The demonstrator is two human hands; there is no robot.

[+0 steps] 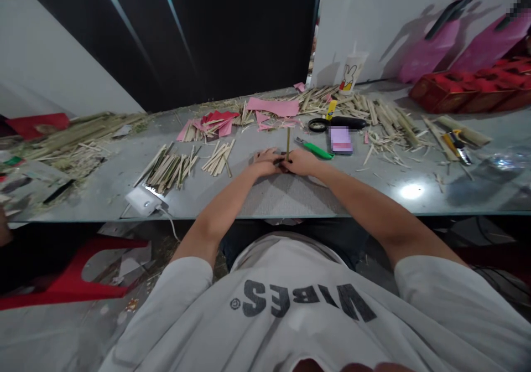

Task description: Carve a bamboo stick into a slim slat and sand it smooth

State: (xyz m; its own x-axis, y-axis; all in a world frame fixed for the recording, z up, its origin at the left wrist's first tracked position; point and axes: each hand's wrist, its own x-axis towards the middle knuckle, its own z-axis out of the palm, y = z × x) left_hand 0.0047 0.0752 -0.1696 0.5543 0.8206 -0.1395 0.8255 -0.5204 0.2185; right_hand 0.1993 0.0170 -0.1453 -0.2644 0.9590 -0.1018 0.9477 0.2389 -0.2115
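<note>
My two hands are together over the near middle of the grey table. A thin bamboo strip [287,140] stands upright between them, pointing away from me. My right hand [303,162] is closed around its lower part. Beside it, my left hand [266,162] has its fingers bent, the thumb side meeting my right fingers at a small dark spot I cannot identify. Just beyond my right hand lies a green-handled cutter knife [317,150]. To the left of my left hand are a small pile of short bamboo strips [218,158] and a larger pile [171,167].
Pink paper pieces [274,107], bamboo scraps [385,118], a black roll-like tool [348,122] and a pixelated box [340,139] lie farther back. A white power adapter [143,200] sits at the front edge. A cup [352,73] and red boxes [464,87] stand behind.
</note>
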